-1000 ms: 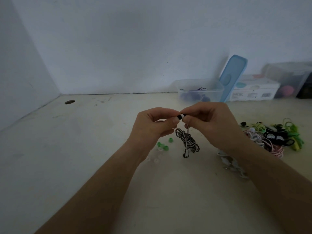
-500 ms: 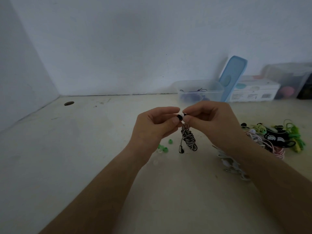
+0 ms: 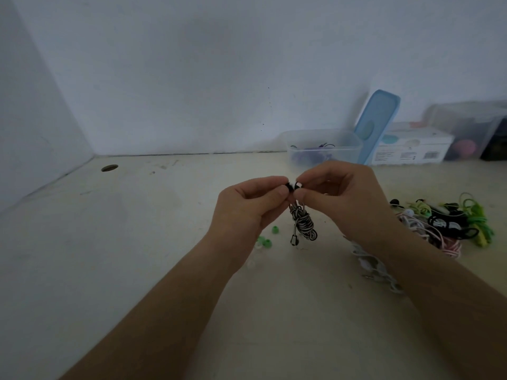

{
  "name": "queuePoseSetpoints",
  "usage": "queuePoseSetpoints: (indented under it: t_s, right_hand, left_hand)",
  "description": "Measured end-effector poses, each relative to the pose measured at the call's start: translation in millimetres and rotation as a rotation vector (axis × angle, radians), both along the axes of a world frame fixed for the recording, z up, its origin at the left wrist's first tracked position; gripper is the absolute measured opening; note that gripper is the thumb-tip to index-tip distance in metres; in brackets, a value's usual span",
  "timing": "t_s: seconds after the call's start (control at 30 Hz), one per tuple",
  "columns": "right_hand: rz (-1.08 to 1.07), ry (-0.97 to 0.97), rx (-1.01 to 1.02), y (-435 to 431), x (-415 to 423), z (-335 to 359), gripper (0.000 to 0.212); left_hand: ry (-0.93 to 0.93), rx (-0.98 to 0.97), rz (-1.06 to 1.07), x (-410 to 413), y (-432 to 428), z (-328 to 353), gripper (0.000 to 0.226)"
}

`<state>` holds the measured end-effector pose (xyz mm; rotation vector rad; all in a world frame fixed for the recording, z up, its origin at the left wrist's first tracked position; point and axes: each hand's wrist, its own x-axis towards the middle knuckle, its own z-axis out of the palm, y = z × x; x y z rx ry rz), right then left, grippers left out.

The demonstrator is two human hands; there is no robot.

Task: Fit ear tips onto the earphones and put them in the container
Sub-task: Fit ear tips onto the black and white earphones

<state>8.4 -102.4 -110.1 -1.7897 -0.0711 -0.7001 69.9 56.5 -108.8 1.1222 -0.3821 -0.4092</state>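
Now a black rubbery ear tip [image 3: 288, 186] is pinched by the left hand [image 3: 247, 212] against a black-and-white earbud [image 3: 298, 184] gripped by the right hand [image 3: 340, 207], its striped braided cable [image 3: 303, 224] dangling. A clear plastic container [image 3: 323, 146] is set on the scuffed cream tabletop [image 3: 137, 242] against the pale wall [image 3: 219, 78].

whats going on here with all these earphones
A person is fitting an ear tip: the left hand pinches a black ear tip against the earbud pinched in the right hand. The coiled black-and-white cable hangs below the hands. Loose green ear tips lie on the table near the left wrist, and a pile of other earphones sits to the right. The clear container at the back is open, with some cables inside, its blue lid leaning beside it.
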Motion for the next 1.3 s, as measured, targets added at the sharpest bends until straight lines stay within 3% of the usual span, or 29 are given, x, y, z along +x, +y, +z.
queuePoseSetpoints:
  t_s: [0.3, 0.83, 1.3]
  right_hand:
    - [-0.027, -0.015, -0.035, -2, 3, -3, 0.022]
    - [-0.019, 0.001, -0.088, -3, 1, 0, 0.013]
    - [0.289, 0.099, -0.009, -6, -8, 8, 0.016]
  left_hand:
    - [0.073, -0.04, 0.002, 1, -2, -1, 0.019]
    - [-0.051, 0.054, 0.001, 2, 0, 0, 0.021]
    - [-0.194, 0.14, -0.14, 14, 12, 1, 0.019]
